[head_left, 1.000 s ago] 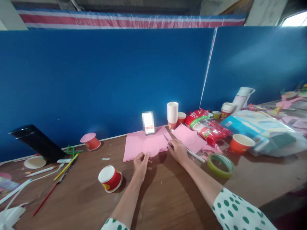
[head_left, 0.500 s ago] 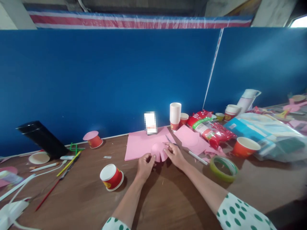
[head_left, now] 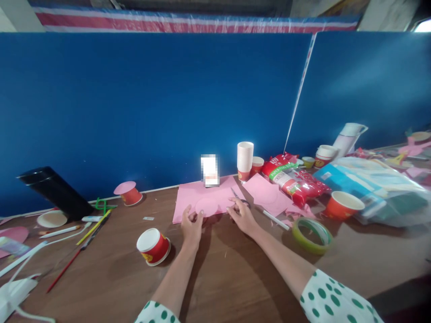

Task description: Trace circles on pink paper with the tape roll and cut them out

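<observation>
My left hand (head_left: 191,223) pinches the near edge of a pink paper circle (head_left: 207,206) that lies on a pink paper sheet (head_left: 188,197). My right hand (head_left: 242,215) is closed round small scissors (head_left: 235,196), whose blades point away over the sheet, just right of the circle. A red paper cup (head_left: 153,246) lies tilted on the brown table (head_left: 235,273), left of my left hand.
A stack of white cups (head_left: 244,160), red packets (head_left: 291,179), a second pink sheet (head_left: 266,194), a white pen (head_left: 275,220), a green tape roll (head_left: 312,229) and an orange cup (head_left: 343,205) sit to the right. Pencils (head_left: 92,226), a pink-topped cup (head_left: 128,194) and a black cylinder (head_left: 55,192) lie left. A blue partition stands behind.
The pink circle, lifted and bent between my hands half a second ago, now lies flat on the sheet. My left hand has shifted left along its edge.
</observation>
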`<state>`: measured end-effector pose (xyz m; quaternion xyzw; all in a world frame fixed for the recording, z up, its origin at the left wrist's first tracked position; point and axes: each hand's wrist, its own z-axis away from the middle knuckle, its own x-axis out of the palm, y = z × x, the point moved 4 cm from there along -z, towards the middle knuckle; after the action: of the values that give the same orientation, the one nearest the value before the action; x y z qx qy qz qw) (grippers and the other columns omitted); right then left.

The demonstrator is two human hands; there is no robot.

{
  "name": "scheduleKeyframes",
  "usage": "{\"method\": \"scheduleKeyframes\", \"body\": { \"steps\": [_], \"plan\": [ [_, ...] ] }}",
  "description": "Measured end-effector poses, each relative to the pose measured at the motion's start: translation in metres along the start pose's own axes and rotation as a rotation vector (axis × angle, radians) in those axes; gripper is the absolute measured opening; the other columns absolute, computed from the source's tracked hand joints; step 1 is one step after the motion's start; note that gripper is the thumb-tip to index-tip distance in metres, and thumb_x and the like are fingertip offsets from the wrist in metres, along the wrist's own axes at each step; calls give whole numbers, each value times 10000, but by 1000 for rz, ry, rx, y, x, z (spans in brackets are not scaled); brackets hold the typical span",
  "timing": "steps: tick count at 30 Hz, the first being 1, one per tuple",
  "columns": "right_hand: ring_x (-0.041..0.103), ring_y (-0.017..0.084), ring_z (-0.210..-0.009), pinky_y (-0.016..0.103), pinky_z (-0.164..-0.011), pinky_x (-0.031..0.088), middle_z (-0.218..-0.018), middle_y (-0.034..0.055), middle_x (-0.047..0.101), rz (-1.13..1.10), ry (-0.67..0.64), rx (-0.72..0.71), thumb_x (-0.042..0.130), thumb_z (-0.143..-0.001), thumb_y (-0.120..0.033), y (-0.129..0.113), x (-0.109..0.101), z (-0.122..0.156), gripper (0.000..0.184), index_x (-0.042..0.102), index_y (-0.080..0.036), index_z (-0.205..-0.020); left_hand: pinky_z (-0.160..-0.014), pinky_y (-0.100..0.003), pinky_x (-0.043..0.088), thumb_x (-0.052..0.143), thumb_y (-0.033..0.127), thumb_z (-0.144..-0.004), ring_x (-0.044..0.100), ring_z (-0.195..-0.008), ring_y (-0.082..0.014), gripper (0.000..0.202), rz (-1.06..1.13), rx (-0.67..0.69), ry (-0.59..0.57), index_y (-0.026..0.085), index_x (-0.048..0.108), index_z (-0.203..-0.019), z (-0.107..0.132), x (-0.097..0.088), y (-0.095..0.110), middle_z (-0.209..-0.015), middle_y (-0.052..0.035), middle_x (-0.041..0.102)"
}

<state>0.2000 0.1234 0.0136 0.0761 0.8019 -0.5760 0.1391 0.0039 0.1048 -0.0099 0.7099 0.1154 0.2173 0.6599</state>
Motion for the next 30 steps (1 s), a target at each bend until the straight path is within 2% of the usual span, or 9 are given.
{"method": "scheduleKeyframes", "body": {
  "steps": [4, 6, 10, 14, 17, 20, 23, 26, 30],
  "plan": [
    [547, 124, -512, 230, -487, 445, -637, -11, 595, -4, -38, -9, 487, -838, -291, 3, 2, 0, 322, 507, -147, -1126, -747, -348, 500, 735, 255, -589, 598, -860, -207, 475, -190, 153, 110, 191, 574, -1031, 3, -5, 8, -1097, -117, 574],
    [538, 120, -497, 216, -452, 426, -626, -15, 592, -12, -61, -10, 468, -847, -302, 5, 3, -1, 320, 508, -145, -1123, -739, -351, 498, 715, 237, -600, 585, -835, -203, 415, -262, 279, 116, 191, 602, -996, 15, 2, 19, -1197, -136, 509],
    [526, 113, -492, 211, -463, 421, -618, -17, 592, -6, -71, -30, 462, -847, -284, 6, 5, -1, 303, 524, -141, -1106, -677, -321, 503, 651, 209, -680, 574, -674, -130, 365, -214, 394, -124, 212, 611, -1043, 55, 31, 50, -1340, -141, 369],
    [540, 118, -516, 222, -507, 441, -632, -5, 609, 18, -77, -53, 486, -832, -271, 5, 4, 0, 282, 560, -142, -1071, -786, -353, 485, 684, 189, -650, 598, -794, -205, 332, -157, 374, -349, 228, 666, -979, 97, 36, 82, -1188, -124, 526],
    [548, 119, -519, 226, -509, 449, -650, 1, 620, 29, -86, -56, 477, -839, -275, 4, 4, 1, 279, 565, -146, -1071, -986, -425, 361, 683, 181, -656, 501, -1097, -290, 441, -406, 588, -323, 251, 622, -1087, 111, 4, 98, -1183, -108, 547],
    [556, 122, -520, 227, -508, 451, -649, 6, 626, 44, -91, -54, 483, -836, -278, 4, 4, 1, 265, 578, -144, -1044, -1054, -491, 250, 699, 236, -659, 327, -1263, -318, 678, -725, 792, 46, 228, 428, -1281, 101, -52, 102, -1339, -124, 403],
    [570, 126, -535, 229, -521, 452, -659, 17, 638, 57, -98, -55, 490, -831, -274, 3, 5, 1, 270, 587, -137, -1043, -1036, -549, 242, 713, 367, -636, 236, -1302, -364, 954, -917, 662, 294, 143, 176, -1392, 75, -100, 91, -1401, -202, 281],
    [576, 129, -545, 232, -530, 452, -672, 24, 647, 62, -109, -58, 482, -836, -269, 2, 4, 2, 288, 581, -129, -1068, -1002, -550, 287, 681, 472, -631, 325, -1253, -386, 970, -1046, 491, 253, 95, 186, -1376, 53, -123, 74, -1348, -238, 349],
    [579, 131, -557, 237, -547, 453, -682, 27, 651, 78, -118, -62, 480, -837, -275, 2, 3, 3, 297, 580, -128, -1075, -901, -513, 406, 661, 487, -641, 467, -1143, -372, 905, -1016, 321, 208, 134, 235, -1357, 43, -133, 59, -1304, -219, 421]
  ]
}}
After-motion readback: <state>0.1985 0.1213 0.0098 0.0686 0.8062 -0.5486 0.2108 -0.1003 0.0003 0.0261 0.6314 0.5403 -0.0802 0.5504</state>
